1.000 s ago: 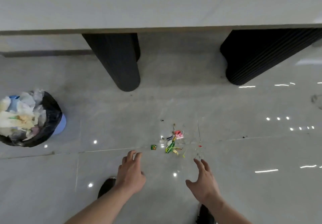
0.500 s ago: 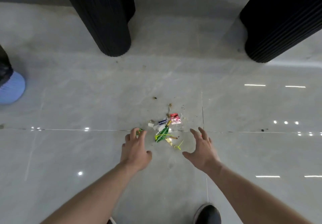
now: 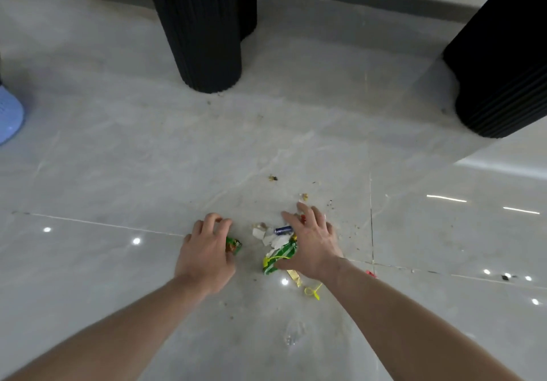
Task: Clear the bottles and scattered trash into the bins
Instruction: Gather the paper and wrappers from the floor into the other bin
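Observation:
A small pile of trash lies on the grey tiled floor. My right hand rests spread over it, fingers fairly straight, covering part of a green-and-white striped wrapper and a red scrap. White paper scraps and a small blue cylinder lie just left of that hand. My left hand hovers low with its fingers loosely bent; its thumb touches a small green wrapper that lies flat on the floor. A gold wrapper and a yellow strip lie near my right wrist.
Two black ribbed table legs stand behind the pile, one at upper centre and one at the right. The blue base of the bin shows at the left edge. Crumbs dot the floor beyond the pile.
I have bent down closer to the floor. Both hands moved forward onto the trash: the right now covers the pile, the left reached the small green wrapper. The bin slid almost out of view.

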